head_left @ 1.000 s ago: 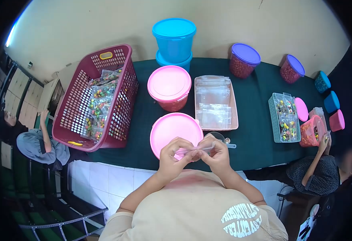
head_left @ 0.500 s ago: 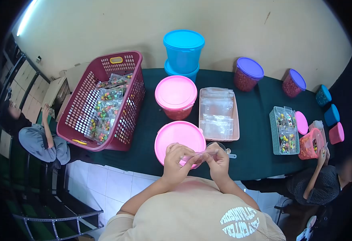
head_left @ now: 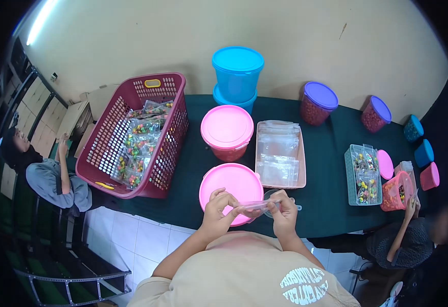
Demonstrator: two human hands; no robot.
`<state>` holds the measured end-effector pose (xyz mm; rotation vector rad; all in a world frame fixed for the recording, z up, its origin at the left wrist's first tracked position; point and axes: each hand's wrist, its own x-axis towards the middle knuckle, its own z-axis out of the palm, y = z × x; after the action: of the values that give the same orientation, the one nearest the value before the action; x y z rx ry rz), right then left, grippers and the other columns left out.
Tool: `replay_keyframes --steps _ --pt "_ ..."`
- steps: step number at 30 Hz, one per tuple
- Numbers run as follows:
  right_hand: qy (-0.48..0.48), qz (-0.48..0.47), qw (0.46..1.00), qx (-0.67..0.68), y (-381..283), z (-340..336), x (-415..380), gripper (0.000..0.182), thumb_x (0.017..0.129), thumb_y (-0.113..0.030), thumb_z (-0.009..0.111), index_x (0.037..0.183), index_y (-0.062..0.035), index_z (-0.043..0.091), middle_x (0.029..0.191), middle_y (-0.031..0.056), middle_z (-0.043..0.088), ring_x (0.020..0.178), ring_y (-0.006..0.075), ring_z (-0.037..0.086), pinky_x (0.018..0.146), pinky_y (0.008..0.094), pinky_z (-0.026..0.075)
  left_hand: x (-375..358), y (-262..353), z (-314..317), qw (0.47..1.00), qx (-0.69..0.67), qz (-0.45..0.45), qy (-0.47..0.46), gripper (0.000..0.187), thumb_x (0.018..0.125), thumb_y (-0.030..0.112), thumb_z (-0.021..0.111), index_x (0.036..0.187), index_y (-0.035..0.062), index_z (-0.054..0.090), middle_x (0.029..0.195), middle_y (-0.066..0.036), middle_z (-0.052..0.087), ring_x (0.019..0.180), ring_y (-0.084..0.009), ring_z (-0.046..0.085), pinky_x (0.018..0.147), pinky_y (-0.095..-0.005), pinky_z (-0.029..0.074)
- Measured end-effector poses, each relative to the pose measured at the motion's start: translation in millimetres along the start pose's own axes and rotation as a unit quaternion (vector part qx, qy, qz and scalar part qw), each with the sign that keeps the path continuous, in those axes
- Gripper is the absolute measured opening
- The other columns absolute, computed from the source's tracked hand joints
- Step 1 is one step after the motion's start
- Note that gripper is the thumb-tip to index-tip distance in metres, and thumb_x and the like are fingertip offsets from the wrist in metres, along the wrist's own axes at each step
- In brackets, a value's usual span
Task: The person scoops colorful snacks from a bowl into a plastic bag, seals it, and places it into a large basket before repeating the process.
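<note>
Between my two hands a clear plastic bag (head_left: pixel 256 205) is stretched out level, just in front of my chest. My left hand (head_left: pixel 219 211) pinches one end of it, over the near side of a pink lid (head_left: pixel 229 187). The other end sits in the closed fingers of my right hand (head_left: pixel 283 211). Behind that hand a clear round container (head_left: pixel 271 195) is partly hidden, with a small handle (head_left: pixel 299 207) sticking out to its right. A pale pink tray (head_left: pixel 302 176) beyond my hands holds stacked clear bags (head_left: pixel 279 171).
A maroon basket (head_left: pixel 170 148) with filled candy packets stands at left. Lidded pink (head_left: pixel 227 128) and blue tubs (head_left: pixel 237 69) stand at the back, purple-lidded tubs (head_left: pixel 320 97) farther right. A green basket (head_left: pixel 355 194) holds packets. People sit at left (head_left: pixel 55 181) and right (head_left: pixel 400 240).
My hands have spread slightly apart, with the plastic bag now pulled out flatter between them. The whole view has shifted a little, so the table things appear lower.
</note>
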<state>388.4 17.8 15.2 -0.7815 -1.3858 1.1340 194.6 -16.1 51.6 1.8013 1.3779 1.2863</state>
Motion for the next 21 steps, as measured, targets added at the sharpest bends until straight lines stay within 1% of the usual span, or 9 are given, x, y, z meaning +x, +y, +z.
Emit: replay_keyframes --steps 4,6,8,9,10,16,18,20,21 --pt "0.031 -0.006 0.999 0.028 -5.8 -0.1 5.1 0.01 0.086 -0.01 0.063 0.082 -0.0013 0.059 0.08 0.0065 0.056 0.077 0.0148 0.051 0.071 0.0273 0.039 5.0 -1.6 6.1 0.998 -0.062 -0.02 -0.007 0.021 0.082 0.021 0.069 0.073 0.0074 0.056 0.073 -0.003 0.062 0.076 -0.0181 0.061 0.102 -0.0456 0.033" --pt "0.105 -0.053 0.993 -0.023 -0.9 -0.1 7.2 0.01 0.086 -0.009 0.063 0.082 -0.0015 0.059 0.081 0.0086 0.058 0.076 0.0156 0.053 0.07 0.0275 0.04 -1.1 -8.2 17.0 1.0 0.014 0.026 0.007 0.021 0.085 0.023 0.068 0.087 0.006 0.056 0.087 -0.008 0.062 0.086 -0.02 0.059 0.098 -0.0453 0.037" --pt "0.126 -0.063 0.989 -0.054 -1.4 -0.3 9.5 0.011 0.087 -0.011 0.063 0.082 -0.0017 0.059 0.086 0.0108 0.061 0.075 0.0196 0.055 0.071 0.0302 0.041 -5.7 -5.8 37.5 0.958 -0.051 0.172 0.222 0.033 0.087 0.027 0.065 0.104 0.0034 0.05 0.106 -0.016 0.056 0.099 -0.0256 0.055 0.094 -0.0447 0.04" --pt "0.102 -0.117 0.983 -0.096 -9.6 5.9 11.7 0.01 0.087 -0.011 0.062 0.084 -0.0018 0.061 0.09 0.0115 0.062 0.078 0.0221 0.056 0.073 0.0323 0.042 -11.1 -15.2 32.4 0.966 0.008 0.211 0.146 0.056 0.078 0.028 0.074 0.117 0.0034 0.044 0.117 -0.019 0.052 0.104 -0.032 0.053 0.091 -0.0439 0.041" --pt "0.078 -0.169 0.973 -0.138 -15.1 11.5 12.7 0.009 0.088 -0.011 0.061 0.086 -0.002 0.062 0.094 0.0121 0.064 0.08 0.0246 0.056 0.075 0.0344 0.043 -6.2 -2.9 33.3 0.977 0.011 0.185 0.103 0.053 0.08 0.028 0.072 0.119 0.0037 0.045 0.118 -0.018 0.053 0.105 -0.0329 0.053 0.092 -0.0438 0.041" --pt "-0.077 -0.218 0.959 -0.163 -12.1 15.1 10.0 0.014 0.084 -0.007 0.062 0.097 -0.0032 0.063 0.098 0.013 0.064 0.088 0.03 0.056 0.082 0.0385 0.043 2.3 -0.5 42.0 0.99 -0.054 0.102 0.079 0.03 0.088 0.02 0.061 0.113 0.0049 0.054 0.114 -0.014 0.058 0.107 -0.0304 0.055 0.094 -0.0447 0.04" --pt "-0.076 -0.194 0.968 -0.142 -12.4 12.5 10.5 0.021 0.08 -0.008 0.067 0.1 -0.0044 0.063 0.098 0.0116 0.063 0.089 0.0289 0.054 0.082 0.0396 0.041 1.9 -5.9 34.8 0.986 0.057 0.139 0.074 0.018 0.089 0.014 0.056 0.105 0.0053 0.06 0.107 -0.012 0.063 0.101 -0.0284 0.06 0.096 -0.0447 0.039" --pt "0.048 -0.263 0.925 -0.27 -22.7 13.5 15.3 0.019 0.078 -0.01 0.069 0.095 -0.0057 0.062 0.094 0.0104 0.061 0.09 0.0264 0.05 0.08 0.0391 0.038 2.2 0.0 33.3 0.985 0.064 0.124 0.099 0.013 0.088 0.012 0.055 0.097 0.007 0.063 0.101 -0.009 0.065 0.098 -0.0269 0.061 0.097 -0.0461 0.038" --pt "0.048 -0.228 0.925 -0.299 -31.4 15.8 17.7 0.025 0.072 -0.016 0.074 0.094 -0.0109 0.064 0.095 0.0015 0.06 0.092 0.023 0.048 0.084 0.0395 0.032 0.0 0.5 31.5 0.983 0.099 0.128 0.088 0.013 0.087 0.012 0.056 0.097 0.0073 0.063 0.1 -0.008 0.065 0.097 -0.0262 0.061 0.098 -0.047 0.037"
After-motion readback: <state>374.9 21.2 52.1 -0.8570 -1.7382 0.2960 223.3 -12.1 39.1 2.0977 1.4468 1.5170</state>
